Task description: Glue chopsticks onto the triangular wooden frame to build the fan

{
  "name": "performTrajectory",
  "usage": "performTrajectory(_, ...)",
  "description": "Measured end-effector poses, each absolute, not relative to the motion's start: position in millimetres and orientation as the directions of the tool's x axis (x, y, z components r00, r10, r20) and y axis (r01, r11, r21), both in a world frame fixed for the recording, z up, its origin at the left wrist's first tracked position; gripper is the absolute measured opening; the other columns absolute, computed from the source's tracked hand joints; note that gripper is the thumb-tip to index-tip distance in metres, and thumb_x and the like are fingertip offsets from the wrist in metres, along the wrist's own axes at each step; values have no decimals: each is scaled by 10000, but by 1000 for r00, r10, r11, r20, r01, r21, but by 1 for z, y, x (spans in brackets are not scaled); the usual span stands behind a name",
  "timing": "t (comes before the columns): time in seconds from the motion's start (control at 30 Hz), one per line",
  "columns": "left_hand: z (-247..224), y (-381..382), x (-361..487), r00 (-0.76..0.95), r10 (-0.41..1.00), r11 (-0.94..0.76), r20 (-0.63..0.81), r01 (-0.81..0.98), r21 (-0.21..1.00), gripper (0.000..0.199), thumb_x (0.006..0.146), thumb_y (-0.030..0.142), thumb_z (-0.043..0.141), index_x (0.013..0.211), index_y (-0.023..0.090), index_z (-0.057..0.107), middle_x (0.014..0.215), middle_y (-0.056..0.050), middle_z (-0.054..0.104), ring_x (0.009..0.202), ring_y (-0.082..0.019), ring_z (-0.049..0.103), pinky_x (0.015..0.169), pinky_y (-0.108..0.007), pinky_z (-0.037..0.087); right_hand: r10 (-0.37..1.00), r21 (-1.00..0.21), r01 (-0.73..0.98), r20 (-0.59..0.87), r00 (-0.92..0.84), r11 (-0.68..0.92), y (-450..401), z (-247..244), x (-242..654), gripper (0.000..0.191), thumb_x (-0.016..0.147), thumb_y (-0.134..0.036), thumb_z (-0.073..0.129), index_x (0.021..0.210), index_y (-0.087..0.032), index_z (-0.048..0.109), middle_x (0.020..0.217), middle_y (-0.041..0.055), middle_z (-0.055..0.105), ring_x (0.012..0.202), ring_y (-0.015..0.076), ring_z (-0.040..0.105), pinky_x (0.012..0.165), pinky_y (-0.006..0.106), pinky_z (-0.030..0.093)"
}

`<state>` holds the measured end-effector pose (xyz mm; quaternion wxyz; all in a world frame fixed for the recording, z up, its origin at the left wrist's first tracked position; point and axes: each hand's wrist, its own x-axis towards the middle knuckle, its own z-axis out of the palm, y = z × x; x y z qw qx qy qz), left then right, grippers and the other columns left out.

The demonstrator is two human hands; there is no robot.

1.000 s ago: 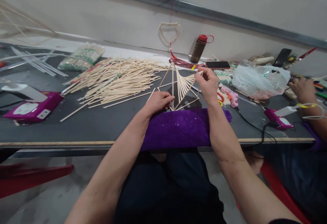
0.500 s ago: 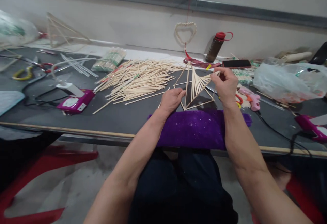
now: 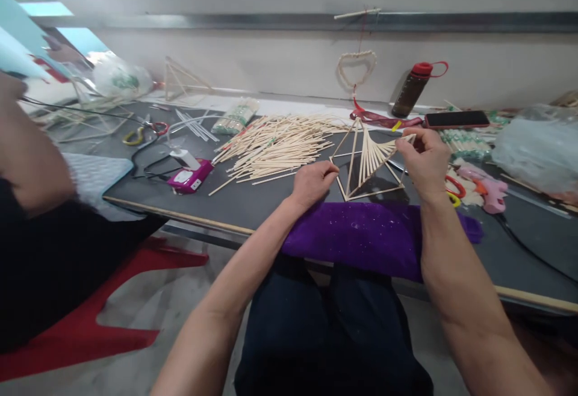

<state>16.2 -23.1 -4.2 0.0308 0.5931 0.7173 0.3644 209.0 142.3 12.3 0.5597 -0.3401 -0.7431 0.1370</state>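
A wooden stick frame [image 3: 374, 158] shaped like a pyramid stands on the grey table, with a fan of pale sticks spread across one side. My right hand [image 3: 424, 158] pinches its raised right corner between thumb and fingers. Beside the frame's left base corner is my left hand [image 3: 316, 182], fingers curled together; whatever they grip, if anything, is hidden. A purple cloth [image 3: 356, 236] lies along the table edge under my forearms. Left of the frame spreads a large pile of loose wooden sticks [image 3: 280, 149].
A purple power adapter [image 3: 192, 177] and scissors [image 3: 135, 135] lie left. On the right are a pink glue gun [image 3: 490, 190], red-handled scissors [image 3: 455, 185], a phone [image 3: 457, 120] and a plastic bag [image 3: 537, 149]. A bottle [image 3: 412, 90] stands behind. Another person's arm [image 3: 34, 149] is at far left.
The view has swung left, bringing another person's arm into sight. My left hand has shifted slightly left relative to the frame. My right hand keeps its pinch on the corner.
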Motion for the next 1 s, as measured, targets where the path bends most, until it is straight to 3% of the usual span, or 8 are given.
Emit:
performTrajectory(0.13, 12, -44, -21, -426, 831, 244, 359, 857, 454, 286, 849, 402, 546, 737, 204, 719, 719, -35, 714, 708, -181, 619, 684, -286, 426, 653, -566, 381, 743, -150, 731, 141, 12, 209, 166, 746, -288, 660, 904, -243, 682, 822, 29, 636, 648, 158, 538, 652, 336, 453)
performTrajectory(0.23, 22, -52, -56, -479, 794, 354, 375, 865, 357, 276, 864, 296, 485, 875, 196, 742, 820, -55, 732, 773, -200, 636, 717, -297, 434, 645, -548, 409, 751, -145, 730, 139, 14, 208, 164, 751, -282, 655, 908, -238, 678, 814, 34, 631, 673, 170, 548, 676, 348, 457)
performTrajectory(0.37, 23, -56, -88, -502, 824, 514, 261, 857, 26, 320, 851, 235, 460, 1043, 200, 714, 1102, -118, 699, 988, -274, 628, 776, -342, 445, 652, -547, 429, 745, -142, 718, 137, 16, 208, 159, 752, -271, 656, 906, -234, 674, 807, 30, 620, 672, 166, 553, 679, 343, 463)
performTrajectory(0.47, 16, -58, -94, -519, 843, 537, 145, 831, -145, 328, 878, 253, 419, 996, 162, 712, 1030, -170, 695, 947, -305, 641, 718, -351, 450, 652, -546, 427, 744, -150, 721, 138, 16, 208, 158, 758, -273, 655, 910, -235, 674, 819, 29, 628, 663, 157, 558, 670, 334, 470)
performTrajectory(1.0, 2, -72, -93, -353, 929, 370, 110, 893, -255, 345, 928, 221, 350, 1005, 126, 673, 1044, -202, 661, 1023, -338, 606, 720, -387, 428, 657, -555, 410, 736, -164, 724, 139, 15, 208, 140, 756, -280, 655, 887, -233, 669, 828, 31, 635, 676, 163, 570, 682, 345, 475)
